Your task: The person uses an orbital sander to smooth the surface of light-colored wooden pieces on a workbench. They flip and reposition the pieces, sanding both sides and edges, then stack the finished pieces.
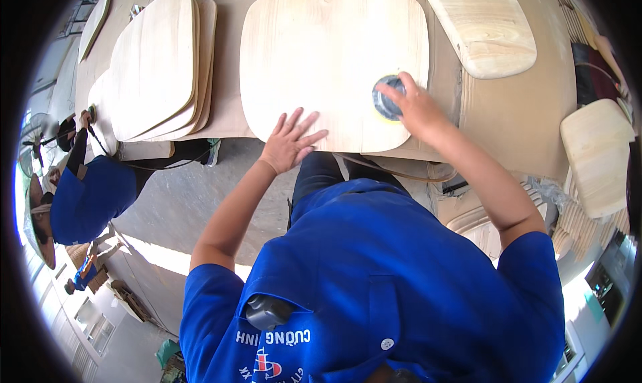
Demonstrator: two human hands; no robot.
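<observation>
On a brown table (515,129) above a grey floor (227,182), between stacked boards (157,62) left and a single board (488,32) far right, a pale panel (321,62) is pressed by the left hand (289,142), fingers spread, and, at right, a round sander (384,106) is held by the right hand (421,112), fingers parted across it.

The left hand (286,143) lies splayed, the right hand (420,110) curls palm-down.

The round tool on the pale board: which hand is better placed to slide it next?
Probably the right hand: it already holds the round tool, near the right side of the pale board. The left hand lies spread on the board's near edge, apart from the tool.
</observation>
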